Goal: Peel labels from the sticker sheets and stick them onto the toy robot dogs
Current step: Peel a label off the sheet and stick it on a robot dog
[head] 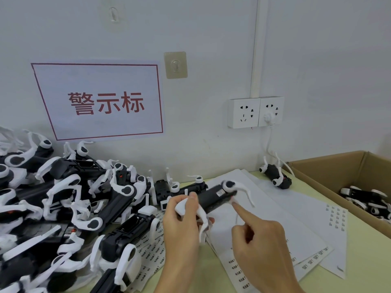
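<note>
Toy robot dog: we see one black-bodied dog with white legs held up off the table, tilted, its far end blurred and raised toward the right.
Left hand: our left hand grips the dog's near end — fingers curled round a white leg and the black body, thumb on top.
Right hand: our right hand has the index finger stretched out, the other fingers curled in against the palm and holding nothing we can make out; the fingertip sits at the underside of the dog's body, touching or nearly so — we cannot tell which.
Label: a small pale label shows on the black body, just beyond that fingertip.
Sticker sheets: several white sheets lie overlapped on the table beneath and beyond both hands, rows of small printed labels along their edges.
Pile of dogs: a heap of black-and-white dogs lies to the left of the left hand's fingers.
Lone dog: one more dog lies well beyond the right fingertip, near the wall.
Cardboard box: an open box stands to the right of the right hand, with more dogs inside.
Wall: a red-framed sign and a double socket with a white plug hang above.
</note>
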`<state>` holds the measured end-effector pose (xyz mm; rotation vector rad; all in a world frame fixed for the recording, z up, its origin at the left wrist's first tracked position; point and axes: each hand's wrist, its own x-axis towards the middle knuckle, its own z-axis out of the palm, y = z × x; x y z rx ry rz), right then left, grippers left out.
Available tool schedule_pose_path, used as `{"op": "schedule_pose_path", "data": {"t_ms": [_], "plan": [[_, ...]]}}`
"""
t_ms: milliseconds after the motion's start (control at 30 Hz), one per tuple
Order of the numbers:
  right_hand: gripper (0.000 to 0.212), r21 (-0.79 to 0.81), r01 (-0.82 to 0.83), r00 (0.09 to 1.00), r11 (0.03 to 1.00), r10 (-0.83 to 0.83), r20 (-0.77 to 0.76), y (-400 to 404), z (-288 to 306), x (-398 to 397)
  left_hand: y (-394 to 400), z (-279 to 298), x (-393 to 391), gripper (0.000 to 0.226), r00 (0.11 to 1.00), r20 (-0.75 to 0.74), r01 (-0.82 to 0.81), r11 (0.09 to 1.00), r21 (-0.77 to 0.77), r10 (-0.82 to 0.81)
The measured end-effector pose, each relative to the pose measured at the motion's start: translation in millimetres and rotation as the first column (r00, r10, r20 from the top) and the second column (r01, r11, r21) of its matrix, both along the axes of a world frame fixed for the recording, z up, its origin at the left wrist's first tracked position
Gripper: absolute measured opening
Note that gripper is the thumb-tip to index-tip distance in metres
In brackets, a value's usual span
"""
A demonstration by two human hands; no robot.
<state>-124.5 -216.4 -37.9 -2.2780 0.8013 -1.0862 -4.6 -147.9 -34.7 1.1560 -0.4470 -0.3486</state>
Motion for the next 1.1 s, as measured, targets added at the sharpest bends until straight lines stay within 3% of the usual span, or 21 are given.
{"op": "schedule_pose_path", "data": {"t_ms": [67,167,300,367,567,733,900,1100], "plan": [[0.043,0.085,0.018,0.996,0.996,-0.026,0.086,-3.1,-1.3,-0.7,1.8,1.3,4.8,0.02,1.0,-0.011,-0.008,1.0,0.002,0.008],[0.037,0.349,-0.061,0.984,0.935,-0.003,0.18,-6.7,-0.4,1.2,3.7,1.7,8.9,0.016,1.0,0.017,-0.009,1.0,0.007,0.009],[0.009,0.692,-0.261,0.943,0.673,0.024,0.332,-5.4,6.4,11.9,4.0,-0.9,2.7,0.015,0.992,0.116,0.051,0.998,0.028,-0.054],[0.017,0.758,-0.318,0.91,0.569,-0.04,0.412,-6.2,8.7,13.3,3.4,-2.1,-0.7,0.014,0.984,0.163,0.066,0.996,0.055,-0.074],[0.032,0.774,-0.428,0.821,0.467,-0.155,0.549,-2.6,13.3,11.2,2.8,-1.5,-8.2,0.023,0.965,0.24,0.088,0.993,0.081,-0.105],[0.033,0.774,-0.428,0.791,0.467,-0.221,0.571,0.8,10.4,12.3,1.2,-3.9,-9.9,0.02,0.935,0.328,0.11,0.989,0.096,-0.136],[0.032,0.764,-0.455,0.792,0.457,-0.184,0.582,-2.7,8.4,9.1,3.0,-4.0,-8.3,0.025,0.928,0.341,0.142,0.988,0.057,-0.153],[0.055,0.745,-0.46,0.792,0.484,-0.155,0.59,-7.9,9.7,4.9,2.9,-2.0,-10.6,0.035,0.939,0.297,0.158,0.985,0.068,-0.171]]}}
